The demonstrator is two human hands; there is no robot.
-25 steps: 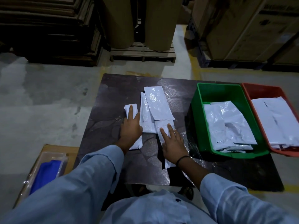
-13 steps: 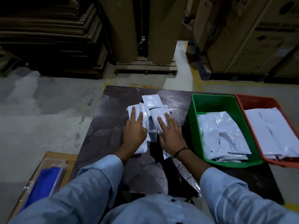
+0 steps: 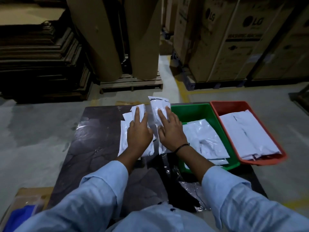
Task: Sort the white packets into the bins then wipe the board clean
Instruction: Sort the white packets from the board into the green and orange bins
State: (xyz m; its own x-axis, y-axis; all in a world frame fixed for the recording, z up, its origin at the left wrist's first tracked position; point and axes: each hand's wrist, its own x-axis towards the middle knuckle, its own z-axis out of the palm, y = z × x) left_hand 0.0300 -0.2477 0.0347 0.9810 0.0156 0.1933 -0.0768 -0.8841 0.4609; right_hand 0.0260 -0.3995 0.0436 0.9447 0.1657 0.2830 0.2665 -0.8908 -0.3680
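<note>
Several white packets (image 3: 124,136) lie bunched on the dark board (image 3: 93,139). My left hand (image 3: 139,133) lies on the left bunch, fingers spread, pressing it together. My right hand (image 3: 170,131) grips another white packet (image 3: 158,104), whose far end stands up past the board's far edge. To the right stands the green bin (image 3: 192,108) with white packets (image 3: 205,138) in it. Beside it is the red bin (image 3: 229,104), also with white packets (image 3: 247,131).
Crumpled clear plastic (image 3: 182,180) and a black strip (image 3: 180,196) lie on the board near me. A cardboard box with a blue cloth (image 3: 18,215) sits on the floor at lower left. Cardboard rolls on a pallet (image 3: 132,82) and large cartons (image 3: 234,39) stand beyond the board.
Both hands have pushed the spread-out packets together into a tighter bunch. The far end of the right packet has tipped up. The camera has tilted upward.
</note>
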